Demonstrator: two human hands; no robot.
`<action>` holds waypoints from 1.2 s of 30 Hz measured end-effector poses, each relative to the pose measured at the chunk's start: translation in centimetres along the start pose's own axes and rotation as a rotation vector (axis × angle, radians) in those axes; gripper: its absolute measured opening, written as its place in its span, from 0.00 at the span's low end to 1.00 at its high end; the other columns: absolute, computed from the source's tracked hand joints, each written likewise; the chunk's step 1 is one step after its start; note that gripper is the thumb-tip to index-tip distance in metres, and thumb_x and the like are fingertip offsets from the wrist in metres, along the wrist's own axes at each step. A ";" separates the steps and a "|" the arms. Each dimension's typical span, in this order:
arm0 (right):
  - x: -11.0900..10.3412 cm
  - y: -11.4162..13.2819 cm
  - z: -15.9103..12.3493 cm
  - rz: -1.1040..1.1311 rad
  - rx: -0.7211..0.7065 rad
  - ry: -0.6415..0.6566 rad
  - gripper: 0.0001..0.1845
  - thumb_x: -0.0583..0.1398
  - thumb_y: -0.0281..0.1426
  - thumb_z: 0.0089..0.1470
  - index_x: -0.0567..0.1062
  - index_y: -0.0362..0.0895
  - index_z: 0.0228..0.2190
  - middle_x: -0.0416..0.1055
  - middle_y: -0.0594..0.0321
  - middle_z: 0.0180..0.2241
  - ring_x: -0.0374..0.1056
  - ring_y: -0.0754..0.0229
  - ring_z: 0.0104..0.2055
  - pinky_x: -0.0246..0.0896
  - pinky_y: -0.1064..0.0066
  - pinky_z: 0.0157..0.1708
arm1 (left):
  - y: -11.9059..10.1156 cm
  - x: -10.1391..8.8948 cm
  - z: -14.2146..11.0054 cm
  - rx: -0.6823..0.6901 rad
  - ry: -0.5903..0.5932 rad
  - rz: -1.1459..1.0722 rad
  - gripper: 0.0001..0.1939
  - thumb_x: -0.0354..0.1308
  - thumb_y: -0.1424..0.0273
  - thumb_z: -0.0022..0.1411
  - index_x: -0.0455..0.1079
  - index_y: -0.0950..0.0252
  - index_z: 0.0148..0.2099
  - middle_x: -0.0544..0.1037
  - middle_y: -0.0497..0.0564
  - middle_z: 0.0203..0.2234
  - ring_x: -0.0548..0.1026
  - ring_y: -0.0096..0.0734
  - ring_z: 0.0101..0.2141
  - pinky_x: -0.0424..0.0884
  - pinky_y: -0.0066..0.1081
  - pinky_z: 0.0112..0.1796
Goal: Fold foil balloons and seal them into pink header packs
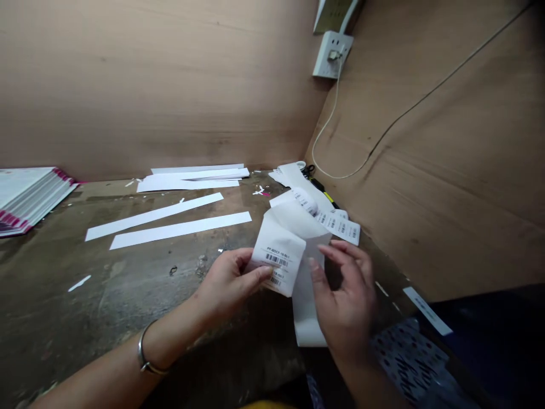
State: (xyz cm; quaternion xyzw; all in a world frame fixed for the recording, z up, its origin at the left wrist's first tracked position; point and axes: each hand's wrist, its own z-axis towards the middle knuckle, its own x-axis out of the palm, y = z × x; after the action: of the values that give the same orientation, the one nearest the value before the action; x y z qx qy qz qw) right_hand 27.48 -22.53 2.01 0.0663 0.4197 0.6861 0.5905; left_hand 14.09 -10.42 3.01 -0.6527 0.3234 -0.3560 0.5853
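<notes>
My left hand (236, 272) is closed on a strip of white barcode labels (279, 250), pinched between thumb and fingers. Printed text and barcodes face me on its lower part. Blank backing paper (307, 318) curls from the strip and hangs down past my right hand (347, 284). That hand is by the paper's right edge, with thumb and index fingertip slightly apart and nothing visible between them. Whether it touches the paper is unclear. More barcode labels (340, 225) lie loosely curled just behind, on the worktable (170, 307).
White paper strips (181, 230) lie on the left, with a small pile (191, 179) by the wall. A stack of printed sheets (34, 199) stands far left. A yellow-black cutter (323, 190) lies in the corner. A cable (378, 142) hangs from a socket (333, 55). Plastic packaging (413, 363) is lower right.
</notes>
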 end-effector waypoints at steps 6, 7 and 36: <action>0.0 0.4 0.0 0.034 -0.313 0.417 0.15 0.62 0.27 0.53 0.73 0.45 0.44 0.73 0.58 0.44 0.63 0.54 0.51 0.61 0.60 0.51 | 0.5 0.1 0.1 -0.018 0.099 0.028 0.09 0.57 0.67 0.59 0.71 0.69 0.38 0.77 0.51 0.31 0.74 0.31 0.32 0.70 0.30 0.36; 0.1 0.3 0.0 0.092 -0.236 0.436 0.14 0.62 0.27 0.53 0.74 0.46 0.44 0.74 0.59 0.42 0.65 0.56 0.48 0.63 0.62 0.49 | 0.5 0.0 0.0 0.005 0.143 0.032 0.10 0.56 0.67 0.60 0.71 0.69 0.39 0.77 0.51 0.32 0.73 0.32 0.34 0.70 0.31 0.38; 0.3 0.5 -1.3 0.261 -0.043 0.453 0.11 0.60 0.26 0.54 0.76 0.49 0.40 0.76 0.63 0.36 0.71 0.59 0.37 0.68 0.70 0.36 | -0.4 -0.6 -1.2 0.189 0.138 0.464 0.12 0.52 0.64 0.63 0.70 0.66 0.33 0.71 0.47 0.24 0.66 0.26 0.27 0.62 0.25 0.29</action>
State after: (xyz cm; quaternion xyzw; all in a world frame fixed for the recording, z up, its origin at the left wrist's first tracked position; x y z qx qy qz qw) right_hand 26.25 -22.94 1.36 -0.0479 0.5145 0.7627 0.3891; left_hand 12.75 -10.55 3.38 -0.4777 0.4689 -0.2845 0.6862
